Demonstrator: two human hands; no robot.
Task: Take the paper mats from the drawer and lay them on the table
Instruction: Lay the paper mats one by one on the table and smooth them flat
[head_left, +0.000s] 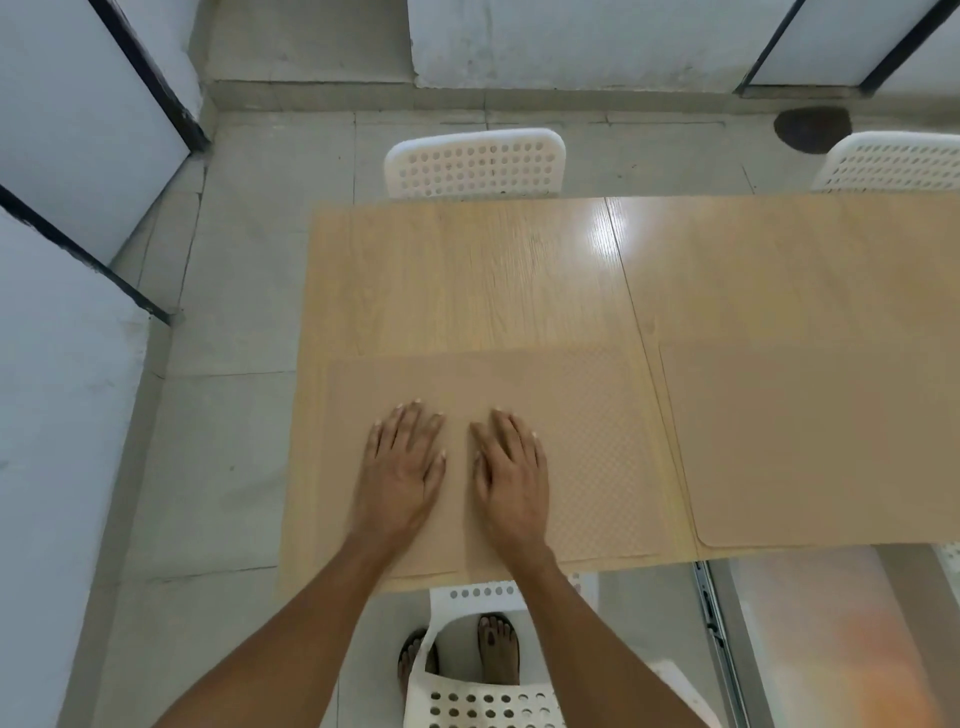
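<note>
A tan paper mat (582, 415) with a fine dotted texture lies flat on the near left part of the wooden table (467, 270). My left hand (402, 467) and my right hand (511, 478) rest palm down on it, side by side, fingers spread, holding nothing. A second tan mat (810, 441) lies flat to the right, close beside the first. Below the table's near right edge an open drawer (810, 639) shows its metal slide rail (711, 613).
A white perforated chair (475, 163) stands at the table's far side, another (893, 161) at the far right. A third white chair (483, 696) is under my arms, by my feet. Glass panels with dark frames (150, 78) line the left.
</note>
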